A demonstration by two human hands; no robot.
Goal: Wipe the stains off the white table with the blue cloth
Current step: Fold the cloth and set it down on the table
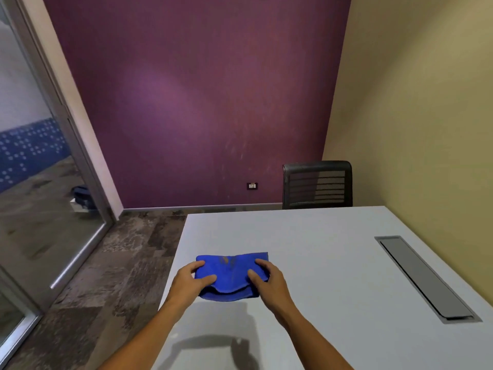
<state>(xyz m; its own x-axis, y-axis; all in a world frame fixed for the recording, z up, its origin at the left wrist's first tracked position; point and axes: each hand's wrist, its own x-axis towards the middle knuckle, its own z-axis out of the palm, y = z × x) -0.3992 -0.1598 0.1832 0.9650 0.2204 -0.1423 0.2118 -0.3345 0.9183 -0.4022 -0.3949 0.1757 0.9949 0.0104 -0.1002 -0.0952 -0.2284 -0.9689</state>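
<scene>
You can't make out any stains on the white table (333,263); faint dark marks show on the blue cloth (231,276), folded near the table's left edge, long axis running left-right. Your left hand (188,280) has its grip pinching the cloth's left end; your right hand (268,280) pinches its right end.

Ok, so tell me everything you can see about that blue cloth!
The blue cloth is bright blue and looks soft and fuzzy, like a towel. It is folded over, with a curved fold sagging open along its near edge, and it has a few darker smudges near the top middle. It sits at the left part of the white table, close to the edge. The left hand pinches its left side and the right hand pinches its right side.
</scene>
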